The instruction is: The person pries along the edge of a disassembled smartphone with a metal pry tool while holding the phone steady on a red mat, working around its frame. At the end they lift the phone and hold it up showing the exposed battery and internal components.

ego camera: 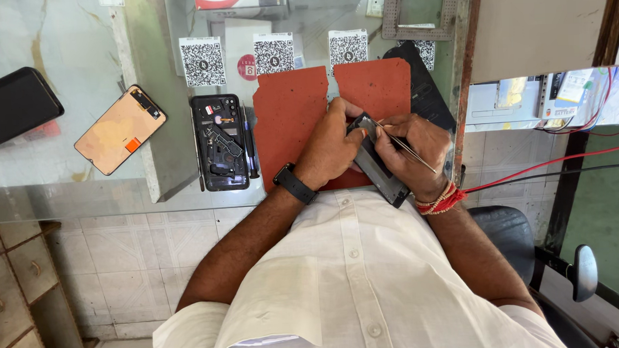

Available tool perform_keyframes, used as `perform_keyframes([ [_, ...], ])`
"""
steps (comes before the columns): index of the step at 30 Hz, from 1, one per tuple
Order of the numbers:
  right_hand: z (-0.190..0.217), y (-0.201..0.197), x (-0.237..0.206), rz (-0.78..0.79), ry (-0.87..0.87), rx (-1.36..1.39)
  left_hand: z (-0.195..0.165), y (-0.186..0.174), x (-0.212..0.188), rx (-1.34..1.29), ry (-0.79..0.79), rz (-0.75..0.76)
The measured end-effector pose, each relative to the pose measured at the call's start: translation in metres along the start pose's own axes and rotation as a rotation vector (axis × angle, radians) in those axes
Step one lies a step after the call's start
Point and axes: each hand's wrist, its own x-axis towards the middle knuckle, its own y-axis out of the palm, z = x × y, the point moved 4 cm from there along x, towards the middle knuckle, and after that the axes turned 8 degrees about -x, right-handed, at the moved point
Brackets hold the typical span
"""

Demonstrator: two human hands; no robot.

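Phone frame point(376, 166), a dark slim slab tilted on edge, sits clamped between both hands over the red mats at the counter's near edge. Left hand point(330, 147) closes around its upper end, fingers curled together over the top corner, a black wristband on the wrist behind it. Right hand point(413, 148) supports the frame from the other side and pinches thin metal tweezers point(406, 147), the tips directed at the frame's upper portion; the exact contact point is covered by the fingers. Red thread bands circle the right wrist. Judged from the layout, disassembly is already well along: beyond the left hand lies an opened phone body point(219, 143), its black internals and small parts exposed, with a slender tool point(250, 143) just beside it. Farther out past that hand rests a detached display panel point(120, 129), copper-toned, glossy, with rounded corners, and a black matte phone point(13, 106). The red mats point(290, 116) under the hands are coarse, pitted rectangles. Reassembly of the separated parts appears outstanding.
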Motion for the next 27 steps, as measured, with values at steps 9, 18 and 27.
perform_keyframes([
  [9,0.005,0.007,0.000,0.043,0.032,0.042,0.004,-0.006,-0.005,0.027,0.060,0.006],
  [18,0.005,0.021,-0.005,0.060,0.083,0.145,0.010,-0.015,-0.012,-0.024,0.042,0.025],
  [27,0.016,0.029,-0.027,0.010,0.170,0.205,0.017,-0.025,-0.034,-0.038,0.043,0.013],
])
